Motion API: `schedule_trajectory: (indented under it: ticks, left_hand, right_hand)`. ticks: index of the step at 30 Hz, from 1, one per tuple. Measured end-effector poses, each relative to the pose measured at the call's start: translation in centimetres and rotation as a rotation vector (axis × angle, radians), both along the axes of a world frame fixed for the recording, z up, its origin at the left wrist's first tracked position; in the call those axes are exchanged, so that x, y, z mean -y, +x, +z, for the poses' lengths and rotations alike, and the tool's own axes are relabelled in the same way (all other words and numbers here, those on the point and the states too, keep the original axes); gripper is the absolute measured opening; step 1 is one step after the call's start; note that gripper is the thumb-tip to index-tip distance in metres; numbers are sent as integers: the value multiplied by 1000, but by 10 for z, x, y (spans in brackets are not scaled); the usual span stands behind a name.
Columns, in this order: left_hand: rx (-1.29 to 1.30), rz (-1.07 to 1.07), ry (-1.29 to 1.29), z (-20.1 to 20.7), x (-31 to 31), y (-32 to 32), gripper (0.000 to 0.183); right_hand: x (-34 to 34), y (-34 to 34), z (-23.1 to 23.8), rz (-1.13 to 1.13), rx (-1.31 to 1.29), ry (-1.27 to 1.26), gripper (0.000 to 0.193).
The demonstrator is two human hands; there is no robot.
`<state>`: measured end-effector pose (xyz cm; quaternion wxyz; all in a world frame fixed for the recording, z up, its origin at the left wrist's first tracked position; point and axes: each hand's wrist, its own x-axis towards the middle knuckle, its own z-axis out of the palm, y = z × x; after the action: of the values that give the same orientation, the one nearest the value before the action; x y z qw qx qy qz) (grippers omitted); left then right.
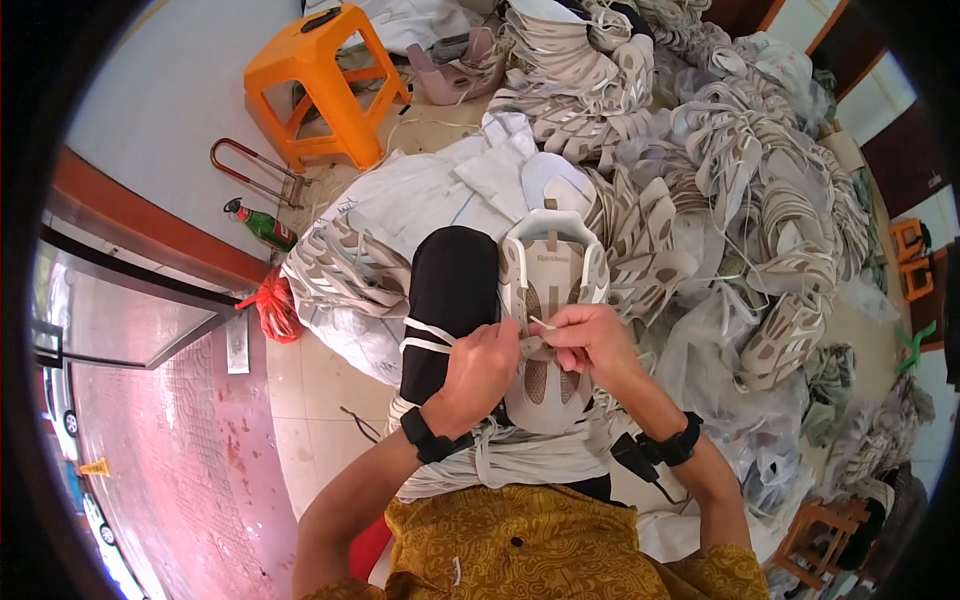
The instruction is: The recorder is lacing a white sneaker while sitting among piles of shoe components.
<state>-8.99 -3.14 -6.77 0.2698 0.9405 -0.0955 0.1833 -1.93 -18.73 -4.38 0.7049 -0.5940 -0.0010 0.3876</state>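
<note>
A beige and white shoe upper (554, 262), without a sole, lies across my lap with its toe end towards me. My left hand (482, 366) is closed at its left eyelet edge, the fingertips partly hidden. From the other side my right hand (594, 345) pinches a whitish shoelace (541, 324) over the middle of the upper. White laces (428, 337) loop across the black-covered leg (455, 270) beside my left hand. A thick bundle of pale laces (500, 458) rests on my lap, below the toe.
Stacked shoe uppers (575, 75) and clear plastic bags (725, 350) crowd the floor ahead and to the right. A white woven sack (420, 190) lies ahead-left. Farther left are an orange stool (320, 60), a green bottle (262, 225), a red plastic bag (275, 308) and a glass door (130, 300).
</note>
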Motion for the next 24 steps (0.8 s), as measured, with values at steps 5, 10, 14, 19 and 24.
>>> schedule_trajectory:
  ticks: [5, 10, 14, 19, 24]
  left_hand:
    - [79, -58, 116, -1, 1, 1, 14]
    - [94, -116, 211, 5, 6, 9, 21]
    - [-71, -202, 505, 23, -1, 13, 19]
    - [-421, -246, 392, 37, -9, 31, 13]
    - [-1095, -50, -209, 60, -3, 50, 21]
  right_hand:
    - [3, -4, -6, -32, -62, 105, 13]
    - [7, -14, -6, 14, 79, -7, 11]
    - [17, -14, -1, 29, 179, -69, 11]
    - [30, -9, -18, -64, 277, -15, 13]
    - [40, -11, -22, -30, 337, -87, 12]
